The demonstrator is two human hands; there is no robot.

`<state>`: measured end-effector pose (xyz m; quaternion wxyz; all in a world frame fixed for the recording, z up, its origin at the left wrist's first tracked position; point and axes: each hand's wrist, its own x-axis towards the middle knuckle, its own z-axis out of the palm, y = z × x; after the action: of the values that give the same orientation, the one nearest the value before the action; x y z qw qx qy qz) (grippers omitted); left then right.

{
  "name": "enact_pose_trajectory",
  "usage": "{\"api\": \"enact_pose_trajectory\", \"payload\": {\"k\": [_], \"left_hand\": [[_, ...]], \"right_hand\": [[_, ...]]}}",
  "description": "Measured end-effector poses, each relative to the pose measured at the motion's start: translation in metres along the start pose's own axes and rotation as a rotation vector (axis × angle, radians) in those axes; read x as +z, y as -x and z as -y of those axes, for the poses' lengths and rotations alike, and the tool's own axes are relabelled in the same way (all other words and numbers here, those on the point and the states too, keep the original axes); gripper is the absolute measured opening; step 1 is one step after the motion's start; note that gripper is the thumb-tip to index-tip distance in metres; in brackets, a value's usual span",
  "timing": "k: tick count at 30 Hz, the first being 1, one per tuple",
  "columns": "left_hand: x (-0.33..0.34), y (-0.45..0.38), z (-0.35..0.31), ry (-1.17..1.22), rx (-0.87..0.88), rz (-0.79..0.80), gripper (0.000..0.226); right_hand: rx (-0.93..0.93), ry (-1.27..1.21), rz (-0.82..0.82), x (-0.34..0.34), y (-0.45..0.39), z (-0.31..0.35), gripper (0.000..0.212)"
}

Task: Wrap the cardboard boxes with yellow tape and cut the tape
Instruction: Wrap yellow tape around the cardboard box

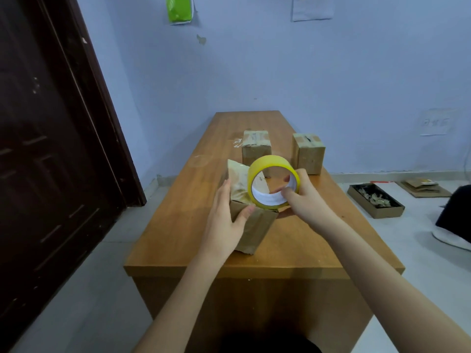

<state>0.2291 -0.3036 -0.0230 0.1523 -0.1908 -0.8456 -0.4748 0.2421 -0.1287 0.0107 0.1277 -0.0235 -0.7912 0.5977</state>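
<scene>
Long wooden table (293,240), blue wall, dark door (51,149) left. Left hand (226,212) spread flat against near box (251,226); right hand (303,197) grips yellow tape roll (270,163) atop it. Two boxes (256,149) farther back.

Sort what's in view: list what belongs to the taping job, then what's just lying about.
In the job:
yellow tape roll, gripped by right hand
near cardboard box, steadied by left hand
two far cardboard boxes

Lying about:
tray of scraps on the floor
flattened cardboard
</scene>
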Motion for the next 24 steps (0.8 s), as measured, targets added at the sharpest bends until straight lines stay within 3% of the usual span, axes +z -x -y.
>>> {"api": "enact_pose_trajectory", "payload": {"k": [9,15,18,24], "left_hand": [[-0.014,0.003,0.018,-0.004,-0.053,-0.008,0.073],[-0.014,-0.005,0.016,0.133,-0.152,0.016,0.064],[-0.011,-0.005,0.014,0.172,-0.205,-0.022,0.075],[-0.006,-0.004,0.014,0.237,-0.217,-0.012,0.058]], "right_hand": [[-0.103,0.549,0.304,0.011,-0.022,0.047,0.020],[-0.230,0.690,0.318,0.022,-0.034,0.078,0.015],[-0.245,0.737,0.342,0.027,-0.039,0.090,0.015],[-0.318,0.826,0.340,0.025,-0.045,0.107,0.036]]}}
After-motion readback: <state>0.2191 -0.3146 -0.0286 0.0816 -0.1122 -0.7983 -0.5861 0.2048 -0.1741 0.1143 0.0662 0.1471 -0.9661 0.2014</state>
